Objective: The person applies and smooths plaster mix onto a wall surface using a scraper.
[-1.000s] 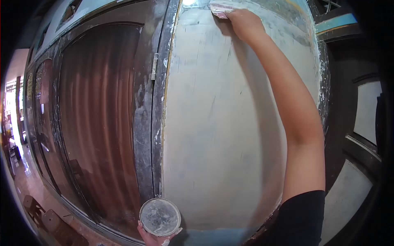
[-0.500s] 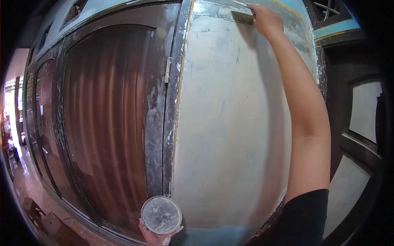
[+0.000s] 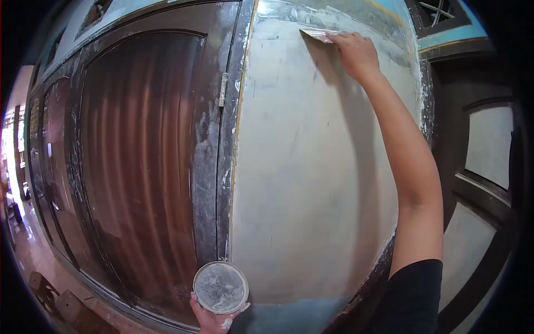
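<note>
My right hand (image 3: 359,54) is raised high with the fingers closed on a putty knife (image 3: 316,36), its wide blade at the upper part of a whitish, smeared wall panel (image 3: 300,167). The blade's edge points left and its shadow falls on the panel below. Low in the view, my left hand (image 3: 210,322) grips a round, shallow dish (image 3: 221,287) from beneath. Grey-white paste residue coats the dish's face, and white paste clings to the fingers of that hand.
Left of the panel is a dark brown wooden door (image 3: 139,156) with a metal hinge (image 3: 223,90). Another dark frame with pale panels (image 3: 489,145) stands at the right. Brown chairs (image 3: 72,309) are at the lower left. Bluish paint (image 3: 295,314) shows along the panel's bottom.
My right hand has come down slightly with the putty knife, whose blade now lies flatter toward the panel. My left hand still holds the dish in nearly the same place.
</note>
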`<state>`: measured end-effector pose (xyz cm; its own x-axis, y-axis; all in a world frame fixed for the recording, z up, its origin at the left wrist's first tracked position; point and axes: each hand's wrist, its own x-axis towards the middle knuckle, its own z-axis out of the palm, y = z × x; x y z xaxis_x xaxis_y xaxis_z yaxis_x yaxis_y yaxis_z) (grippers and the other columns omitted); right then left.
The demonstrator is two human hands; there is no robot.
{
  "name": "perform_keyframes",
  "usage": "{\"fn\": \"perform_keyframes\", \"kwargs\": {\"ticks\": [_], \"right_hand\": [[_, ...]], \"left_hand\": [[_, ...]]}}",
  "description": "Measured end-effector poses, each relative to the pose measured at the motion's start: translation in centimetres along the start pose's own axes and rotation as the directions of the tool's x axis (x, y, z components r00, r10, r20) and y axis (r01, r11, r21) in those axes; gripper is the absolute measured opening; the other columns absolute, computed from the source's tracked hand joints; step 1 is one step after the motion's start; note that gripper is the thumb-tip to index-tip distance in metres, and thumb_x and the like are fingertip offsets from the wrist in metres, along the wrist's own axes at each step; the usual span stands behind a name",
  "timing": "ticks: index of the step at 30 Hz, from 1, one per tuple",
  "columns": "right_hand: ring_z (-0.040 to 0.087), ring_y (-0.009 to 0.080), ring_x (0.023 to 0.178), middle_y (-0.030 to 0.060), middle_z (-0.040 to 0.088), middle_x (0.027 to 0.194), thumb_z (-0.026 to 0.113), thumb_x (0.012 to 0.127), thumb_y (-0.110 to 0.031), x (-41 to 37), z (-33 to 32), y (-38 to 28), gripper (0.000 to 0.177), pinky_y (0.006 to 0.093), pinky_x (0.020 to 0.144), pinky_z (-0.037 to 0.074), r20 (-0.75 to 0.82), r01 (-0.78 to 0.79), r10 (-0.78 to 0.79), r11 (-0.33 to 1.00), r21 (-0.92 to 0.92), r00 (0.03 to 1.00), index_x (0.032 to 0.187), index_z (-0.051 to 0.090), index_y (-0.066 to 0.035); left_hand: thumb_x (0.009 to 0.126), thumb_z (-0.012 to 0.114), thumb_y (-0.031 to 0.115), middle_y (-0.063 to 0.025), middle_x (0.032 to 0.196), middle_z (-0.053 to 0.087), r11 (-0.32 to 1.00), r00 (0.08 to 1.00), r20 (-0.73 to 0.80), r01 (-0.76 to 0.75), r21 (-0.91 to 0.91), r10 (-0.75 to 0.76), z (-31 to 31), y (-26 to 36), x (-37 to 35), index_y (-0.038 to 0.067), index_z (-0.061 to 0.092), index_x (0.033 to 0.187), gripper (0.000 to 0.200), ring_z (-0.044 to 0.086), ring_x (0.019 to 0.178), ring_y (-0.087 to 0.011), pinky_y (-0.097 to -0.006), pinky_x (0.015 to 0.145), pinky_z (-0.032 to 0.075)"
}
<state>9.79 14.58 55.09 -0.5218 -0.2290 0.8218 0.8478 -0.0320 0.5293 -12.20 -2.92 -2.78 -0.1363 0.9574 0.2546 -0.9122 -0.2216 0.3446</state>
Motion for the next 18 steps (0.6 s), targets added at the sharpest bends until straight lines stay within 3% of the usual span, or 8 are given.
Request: {"fn": "perform_keyframes", "kwargs": {"ticks": [2,3,5,7,9,11,14,18], "right_hand": [[0.059,0.0242,0.098,0.0018,0.064,0.107,0.053,0.087,-0.010,-1.5,-1.5,0.4,0.030,0.0401,0.081,0.046,-0.176,-0.051,0.068,0.994,0.099,0.982,0.114,0.064,-0.018],[0.059,0.0242,0.098,0.0018,0.064,0.107,0.053,0.087,-0.010,-2.4,-2.6,0.3,0.030,0.0401,0.081,0.046,-0.171,-0.049,0.066,0.994,0.101,0.983,0.114,0.064,-0.018],[0.062,0.0277,0.094,0.0074,0.066,0.100,0.055,0.088,-0.013,-5.4,-5.5,-0.7,0.027,0.0422,0.080,0.047,-0.147,-0.192,0.260,0.912,0.363,0.954,0.114,0.063,-0.015],[0.063,0.0308,0.088,0.0147,0.066,0.093,0.054,0.089,-0.014,-10.4,-7.8,-2.2,0.025,0.0407,0.080,0.048,-0.024,-0.280,0.411,0.662,0.695,0.911,0.111,0.061,-0.008],[0.065,0.0272,0.084,0.0178,0.066,0.092,0.053,0.089,-0.012,-16.5,-11.5,-5.4,0.023,0.0357,0.079,0.049,0.089,-0.304,0.470,0.405,0.862,0.878,0.108,0.059,-0.001],[0.058,0.0140,0.085,0.0105,0.063,0.092,0.053,0.090,-0.007,-23.7,-14.1,-9.2,0.021,0.0291,0.077,0.047,0.269,-0.357,0.472,0.106,0.928,0.840,0.107,0.057,0.004],[0.053,0.0098,0.087,0.0046,0.059,0.096,0.052,0.091,-0.005,-34.8,-17.2,-14.2,0.021,0.0252,0.078,0.044,0.738,-0.636,0.253,-0.382,0.670,0.625,0.110,0.054,0.003],[0.052,0.0085,0.089,0.0035,0.058,0.099,0.051,0.091,-0.003,-41.9,-20.5,-19.5,0.022,0.0241,0.081,0.044,0.877,-0.666,0.051,-0.630,0.400,0.478,0.112,0.052,0.002]], "left_hand": [[0.079,0.040,0.074,-0.0100,0.148,0.034,0.999,0.998,0.067,-0.003,0.036,0.001,0.4,-0.5,-0.2,0.025,0.033,0.145,0.082,0.037,0.132,-0.0414,-0.0744,0.092,0.035],[0.079,0.040,0.074,-0.0100,0.148,0.034,0.999,0.998,0.061,0.000,0.034,-0.002,0.7,-0.8,-0.4,0.025,0.033,0.145,0.082,0.037,0.132,-0.0414,-0.0744,0.092,0.035],[0.079,0.040,0.072,-0.0095,0.144,0.038,0.997,0.996,0.092,0.006,-0.073,0.001,1.6,-1.6,-0.8,0.023,0.032,0.144,0.082,0.043,0.127,-0.0406,-0.0714,0.089,0.040],[0.081,0.041,0.070,-0.0102,0.146,0.035,0.997,0.992,0.128,0.003,-0.083,0.008,2.9,-2.5,-1.0,0.022,0.032,0.145,0.081,0.041,0.128,-0.0414,-0.0723,0.090,0.039],[0.082,0.043,0.068,-0.0110,0.148,0.033,0.995,0.991,0.126,-0.021,-0.098,0.033,4.0,-3.6,-1.7,0.021,0.031,0.145,0.080,0.039,0.130,-0.0422,-0.0732,0.092,0.037],[0.082,0.042,0.069,-0.0122,0.147,0.034,0.997,0.997,0.059,-0.041,-0.068,0.045,5.0,-4.7,-2.1,0.019,0.030,0.146,0.082,0.039,0.130,-0.0415,-0.0711,0.095,0.037],[0.083,0.040,0.069,-0.0125,0.147,0.034,0.998,0.997,0.037,-0.065,-0.010,0.066,6.9,-6.4,-3.1,0.019,0.030,0.146,0.082,0.040,0.130,-0.0405,-0.0680,0.098,0.036],[0.083,0.039,0.069,-0.0122,0.146,0.036,0.997,0.997,0.014,-0.075,0.022,0.075,7.9,-7.6,-4.4,0.019,0.030,0.146,0.081,0.041,0.130,-0.0389,-0.0656,0.100,0.036]]}}
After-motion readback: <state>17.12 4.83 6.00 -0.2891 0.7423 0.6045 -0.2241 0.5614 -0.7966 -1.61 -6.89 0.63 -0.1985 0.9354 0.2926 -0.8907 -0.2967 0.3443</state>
